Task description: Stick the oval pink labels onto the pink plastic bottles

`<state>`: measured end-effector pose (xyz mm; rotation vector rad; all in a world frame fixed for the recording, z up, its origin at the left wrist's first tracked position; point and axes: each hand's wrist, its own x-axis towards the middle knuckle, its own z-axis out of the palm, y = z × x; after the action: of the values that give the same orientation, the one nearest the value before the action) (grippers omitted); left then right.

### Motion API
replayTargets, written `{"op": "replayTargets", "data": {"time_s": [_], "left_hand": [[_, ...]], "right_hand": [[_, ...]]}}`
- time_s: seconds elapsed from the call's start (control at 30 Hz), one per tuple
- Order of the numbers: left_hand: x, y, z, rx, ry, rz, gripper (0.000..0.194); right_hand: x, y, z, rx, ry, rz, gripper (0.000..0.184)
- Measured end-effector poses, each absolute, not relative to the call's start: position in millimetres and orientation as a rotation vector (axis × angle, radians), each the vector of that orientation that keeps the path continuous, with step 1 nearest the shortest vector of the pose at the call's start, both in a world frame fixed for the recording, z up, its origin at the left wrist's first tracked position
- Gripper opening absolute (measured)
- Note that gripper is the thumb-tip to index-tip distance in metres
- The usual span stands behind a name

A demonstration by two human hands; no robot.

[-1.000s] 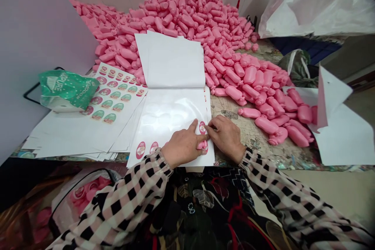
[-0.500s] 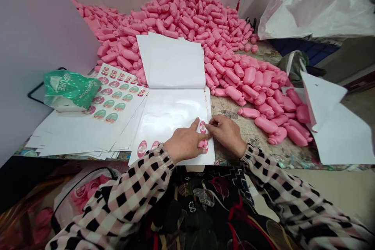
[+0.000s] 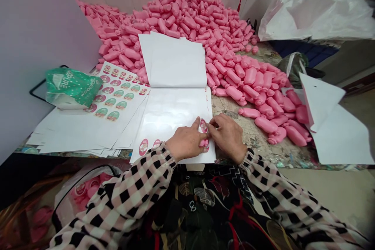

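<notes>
Oval sticker (image 3: 203,125) on white sheet (image 3: 172,105): right hand (image 3: 227,133) pinches its right edge, narrow grip; left hand's (image 3: 186,141) grip unclear. Best lift gently, sheet pressed flat.

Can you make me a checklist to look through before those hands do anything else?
1. Left hand on the sticker sheet: ok, it rests across the near part.
2. Right hand at the oval sticker: ok, its fingertips are at the sticker's right edge.
3. Sticker peeled loose: cannot tell, the fingers hide part of its edge.
4. Small pink thing held firmly: cannot tell, the left hand covers most of it.
5. Pink bottles nearby: ok, a big pile lies behind the sheet and to its right.
</notes>
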<state>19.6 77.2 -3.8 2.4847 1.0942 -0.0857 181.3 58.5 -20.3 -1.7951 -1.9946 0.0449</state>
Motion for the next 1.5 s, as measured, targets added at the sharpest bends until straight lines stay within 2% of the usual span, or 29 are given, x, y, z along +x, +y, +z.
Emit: {"op": "replayTargets", "data": {"time_s": [0.17, 0.27, 0.43, 0.53, 0.63, 0.9, 1.5], "left_hand": [[13, 72, -11, 2.397, 1.060, 0.048, 0.048], [6, 65, -13, 2.222, 1.024, 0.336, 0.045], [-1, 55, -6, 1.235, 1.010, 0.883, 0.044], [2, 55, -5, 0.569, 0.782, 0.912, 0.048], [8, 56, -7, 0.261, 0.673, 0.906, 0.046], [14, 51, -12, 0.280, 0.715, 0.918, 0.052], [15, 50, -14, 0.446, 0.684, 0.936, 0.055]], "right_hand": [[189, 53, -21, -1.681, -1.716, 0.125, 0.023], [198, 55, -20, -1.642, -1.540, 0.230, 0.022], [195, 53, -5, -1.509, -1.265, 0.579, 0.021], [176, 44, 7, -1.417, -1.272, 0.780, 0.021], [157, 34, 10, -1.398, -1.320, 0.925, 0.021], [147, 27, 3, -1.412, -1.357, 1.065, 0.021], [145, 28, -1, -1.436, -1.329, 1.092, 0.022]]}}
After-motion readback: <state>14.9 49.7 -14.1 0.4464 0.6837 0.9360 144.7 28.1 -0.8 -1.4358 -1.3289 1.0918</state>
